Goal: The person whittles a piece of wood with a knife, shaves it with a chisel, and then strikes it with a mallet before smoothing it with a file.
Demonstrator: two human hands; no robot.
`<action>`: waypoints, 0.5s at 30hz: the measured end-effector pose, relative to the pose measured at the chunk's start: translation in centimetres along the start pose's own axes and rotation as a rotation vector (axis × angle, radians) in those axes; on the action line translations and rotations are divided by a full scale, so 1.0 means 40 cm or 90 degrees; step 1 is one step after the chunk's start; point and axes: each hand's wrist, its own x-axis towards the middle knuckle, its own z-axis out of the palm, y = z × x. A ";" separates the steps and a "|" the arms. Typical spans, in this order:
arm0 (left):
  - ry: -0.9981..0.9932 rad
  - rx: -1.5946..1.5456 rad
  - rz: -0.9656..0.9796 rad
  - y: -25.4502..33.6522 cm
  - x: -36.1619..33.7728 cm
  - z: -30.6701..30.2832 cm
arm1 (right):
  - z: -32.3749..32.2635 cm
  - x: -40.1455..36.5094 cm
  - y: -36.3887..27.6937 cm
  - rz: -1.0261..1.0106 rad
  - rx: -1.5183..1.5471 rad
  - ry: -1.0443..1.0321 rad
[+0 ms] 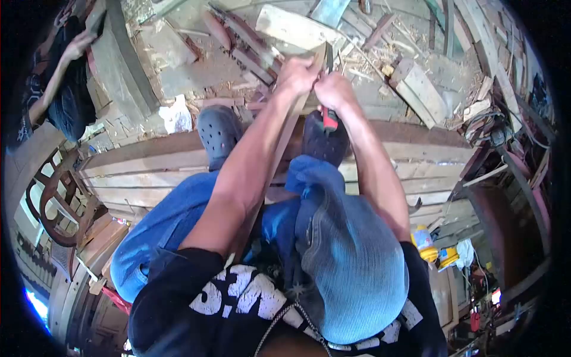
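Note:
My left hand point(295, 74) is closed round the upper part of a long, thin wooden strip point(289, 132), which slants down between my legs. Right beside it, my right hand point(334, 90) grips a hand tool with a red-and-black handle point(329, 121). A narrow dark blade-like part point(329, 58) of this tool sticks up past my fist, alongside the strip's tip. The tool's exact kind is not clear. Both fists are close together above the littered floor. Dark clogs point(219, 134) are on my feet, one partly behind the tool and my right arm.
Stacked planks point(143, 169) run across under my legs. Wood offcuts point(416, 89) and shavings cover the floor ahead. At the left, another person's hand point(80, 44) rests near a thick beam point(122, 65). Yellow containers point(447, 257) stand at lower right, a carved wooden frame point(50, 202) at left.

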 end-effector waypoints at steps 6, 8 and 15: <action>0.011 -0.016 0.025 0.005 -0.005 -0.011 | -0.028 -0.059 -0.013 0.028 0.022 -0.003; -0.006 -0.041 -0.019 0.022 -0.016 -0.020 | -0.023 -0.061 -0.002 0.030 0.021 -0.006; 0.021 -0.053 0.014 -0.016 0.010 0.007 | -0.010 0.021 -0.020 0.004 0.017 -0.031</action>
